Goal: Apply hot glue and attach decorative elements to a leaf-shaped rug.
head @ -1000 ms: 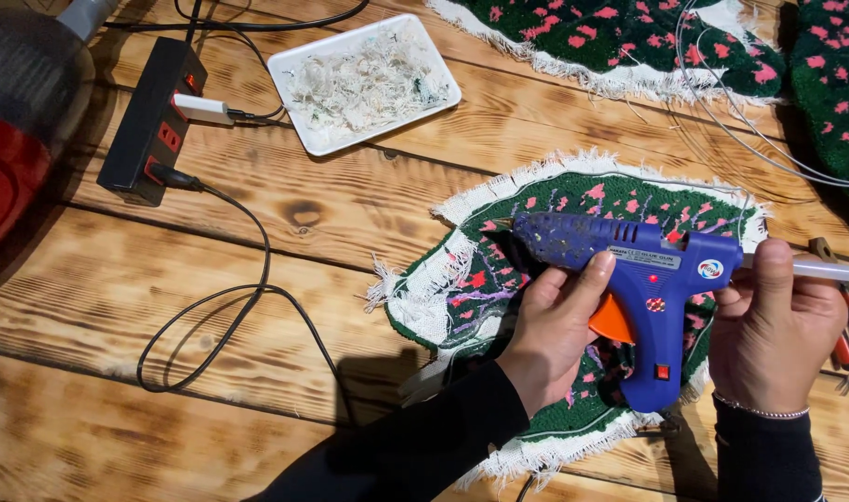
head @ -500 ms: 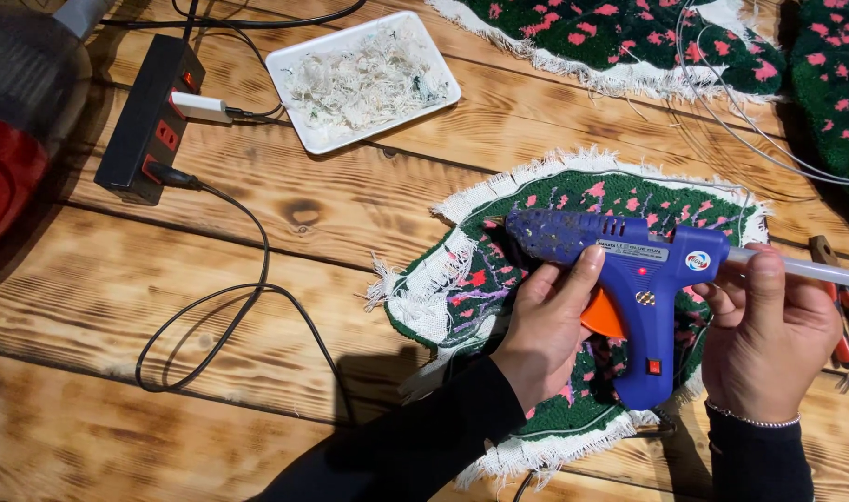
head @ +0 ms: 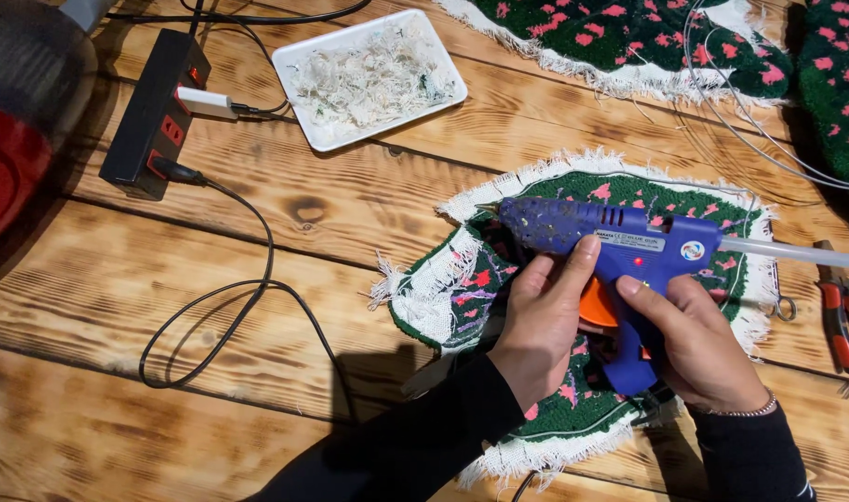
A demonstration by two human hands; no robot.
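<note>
The left hand (head: pixel 540 321) is closing around the underside of the blue hot glue gun (head: pixel 610 244), its thumb lying up along the barrel. The right hand (head: pixel 698 339) is clamping the gun's grip from the other side, fingers wrapping near the orange trigger (head: pixel 595 314). The gun is being held between both hands, just above the green tufted rug piece (head: pixel 461 288), and its long axis is running left to right: the nozzle is pointing left toward the piece's white fringed edge (head: pixel 424 297), while the clear glue stick (head: pixel 796 253) is sticking out to the right. The left hand is the nearer one to the nozzle. Red-handled pliers (head: pixel 842 321) are lying on the wooden table (head: pixel 118 297) further right, and a black power strip (head: pixel 155 116) is sitting well apart at upper left.
</note>
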